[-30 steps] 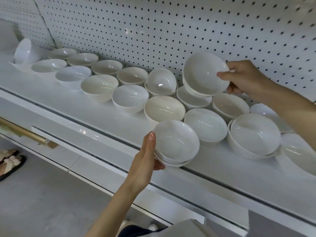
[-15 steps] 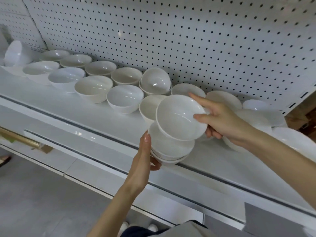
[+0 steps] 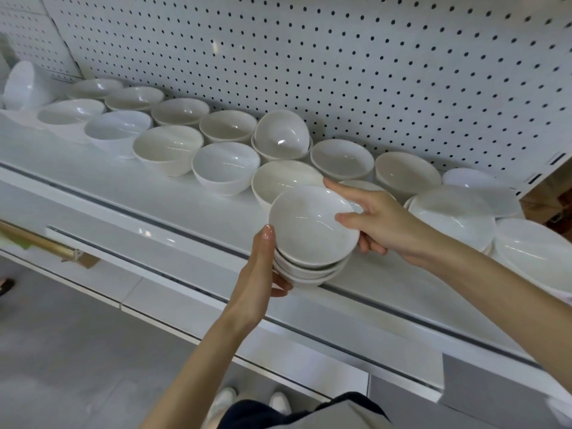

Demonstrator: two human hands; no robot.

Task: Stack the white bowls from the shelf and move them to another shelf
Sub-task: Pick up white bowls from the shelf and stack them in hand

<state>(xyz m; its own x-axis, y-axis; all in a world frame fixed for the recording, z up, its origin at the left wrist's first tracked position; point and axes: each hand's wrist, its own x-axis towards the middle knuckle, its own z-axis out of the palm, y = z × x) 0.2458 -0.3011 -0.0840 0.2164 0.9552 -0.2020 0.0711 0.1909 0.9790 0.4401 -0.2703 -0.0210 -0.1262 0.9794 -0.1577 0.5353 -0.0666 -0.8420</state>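
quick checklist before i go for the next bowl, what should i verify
1. Top bowl nested in stack: ok, rims look parallel.
2. Left hand holds stack: ok, thumb up its side, fingers curled beneath.
3. Right hand off top bowl: not ok, thumb pinches its rim.
4. Stack resting on shelf: cannot tell, its base at the front edge is hidden by fingers.
5. Bowl behind free to take: ok, single, nothing in it.
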